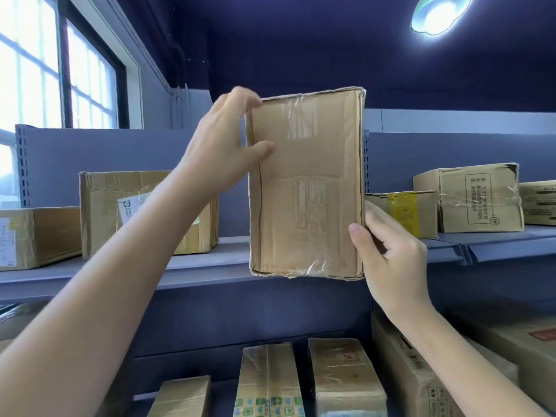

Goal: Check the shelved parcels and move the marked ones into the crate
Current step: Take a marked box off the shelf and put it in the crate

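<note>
A flat brown cardboard parcel [305, 185] with clear tape across it is held upright in front of the upper shelf [210, 266]. Its broad plain face is turned toward me; no mark shows on that face. My left hand [224, 145] grips its upper left edge, thumb on the front. My right hand [391, 257] holds its lower right edge, thumb on the front. No crate is in view.
Other parcels stand on the upper shelf: a labelled box [120, 212] and another [36, 236] at left, a yellow-taped box [406, 212] and a printed box [475, 200] at right. Several more parcels [343, 377] sit on the lower shelf. A window [45, 61] is at upper left.
</note>
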Available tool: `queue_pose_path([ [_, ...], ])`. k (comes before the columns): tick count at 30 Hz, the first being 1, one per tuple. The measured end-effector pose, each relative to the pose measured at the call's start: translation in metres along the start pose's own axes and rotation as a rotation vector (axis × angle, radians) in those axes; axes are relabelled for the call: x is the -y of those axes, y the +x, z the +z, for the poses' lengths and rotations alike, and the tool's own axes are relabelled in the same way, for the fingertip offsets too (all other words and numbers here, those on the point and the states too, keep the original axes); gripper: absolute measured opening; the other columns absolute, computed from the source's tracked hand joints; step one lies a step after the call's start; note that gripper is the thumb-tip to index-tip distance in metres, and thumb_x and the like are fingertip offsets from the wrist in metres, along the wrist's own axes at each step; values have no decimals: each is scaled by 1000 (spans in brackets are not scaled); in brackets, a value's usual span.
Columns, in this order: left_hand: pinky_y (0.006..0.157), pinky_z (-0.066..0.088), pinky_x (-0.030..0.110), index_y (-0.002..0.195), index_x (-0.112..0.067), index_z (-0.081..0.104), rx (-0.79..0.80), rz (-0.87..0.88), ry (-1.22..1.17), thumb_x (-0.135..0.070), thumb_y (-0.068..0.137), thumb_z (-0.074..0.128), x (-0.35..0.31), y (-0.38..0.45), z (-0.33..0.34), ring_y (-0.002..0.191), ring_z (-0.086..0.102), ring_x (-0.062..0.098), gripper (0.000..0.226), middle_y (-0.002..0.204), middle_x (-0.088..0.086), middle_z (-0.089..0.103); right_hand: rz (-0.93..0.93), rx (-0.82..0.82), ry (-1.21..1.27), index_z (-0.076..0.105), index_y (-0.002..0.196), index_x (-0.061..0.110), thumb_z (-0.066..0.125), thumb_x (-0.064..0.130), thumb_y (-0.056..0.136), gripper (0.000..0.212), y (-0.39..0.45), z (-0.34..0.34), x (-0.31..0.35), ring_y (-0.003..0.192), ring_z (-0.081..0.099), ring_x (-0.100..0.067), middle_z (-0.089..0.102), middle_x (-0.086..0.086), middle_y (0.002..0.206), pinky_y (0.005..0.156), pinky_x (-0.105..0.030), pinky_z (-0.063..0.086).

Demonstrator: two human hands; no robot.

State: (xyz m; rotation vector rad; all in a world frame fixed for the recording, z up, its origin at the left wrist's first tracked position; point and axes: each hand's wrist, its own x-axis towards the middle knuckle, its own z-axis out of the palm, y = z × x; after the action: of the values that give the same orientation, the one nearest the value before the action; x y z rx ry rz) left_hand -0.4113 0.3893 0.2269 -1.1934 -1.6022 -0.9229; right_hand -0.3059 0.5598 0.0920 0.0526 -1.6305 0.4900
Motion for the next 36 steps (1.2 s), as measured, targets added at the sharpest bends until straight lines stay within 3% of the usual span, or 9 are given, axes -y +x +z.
queue_pose_path([
  [3,96,22,25,138,-20,33,39,82,106,-29,85,60,-7,13,0,130,31,22,60,143,-2,38,-5,22,-7,55,122,-2,53,9,90,34,5,0,-2,123,52,-19,57,-13,128,100,-32,43],
  [7,85,22,20,131,-18,44,63,142,161,-28,86,58,-11,19,0,118,38,24,48,128,2,49,83,64,87,52,127,5,53,13,90,39,4,-2,-9,127,47,-11,54,-5,132,105,-26,39],
  [12,85,22,22,127,-18,44,-42,158,137,-24,85,60,-10,-4,-6,116,35,25,45,124,5,44,537,25,446,49,128,23,51,42,80,52,-6,-4,-14,120,50,-8,54,4,131,103,-31,42],
  [18,89,37,35,120,-15,45,-135,74,52,-20,81,63,-1,-40,-30,111,44,27,43,117,1,46,1097,230,1140,55,121,16,60,35,77,48,-13,3,0,102,65,-30,67,-12,115,81,-51,53],
  [22,88,46,41,108,-26,51,-78,-120,-95,-42,77,52,5,-50,-53,104,55,18,35,113,1,57,1004,184,1327,54,123,12,62,28,71,55,-10,13,16,108,62,-31,64,-14,119,83,-54,53],
  [27,90,45,46,61,-41,58,-85,-383,-355,-65,69,45,22,-46,-78,78,58,12,29,76,-13,62,839,199,1235,60,113,7,54,25,79,39,-8,17,22,104,64,-26,65,-13,115,81,-48,55],
  [30,87,43,47,72,-46,59,27,-438,-503,-89,53,47,31,-52,-84,92,58,21,48,98,-8,64,711,220,1128,58,116,4,47,20,89,34,-5,13,25,103,63,-25,64,-13,118,80,-43,56],
  [33,80,48,42,105,-34,58,121,-518,-684,-79,48,64,43,-57,-75,100,65,19,73,109,-5,67,590,206,1039,57,119,8,48,14,86,34,-1,6,26,102,63,-23,66,-8,115,82,-38,55],
  [36,57,55,33,97,-33,51,119,-513,-748,-52,61,71,48,-63,-59,78,70,10,45,88,-10,69,470,196,922,56,121,13,54,12,79,42,1,-2,26,109,60,-20,67,-2,112,94,-36,50],
])
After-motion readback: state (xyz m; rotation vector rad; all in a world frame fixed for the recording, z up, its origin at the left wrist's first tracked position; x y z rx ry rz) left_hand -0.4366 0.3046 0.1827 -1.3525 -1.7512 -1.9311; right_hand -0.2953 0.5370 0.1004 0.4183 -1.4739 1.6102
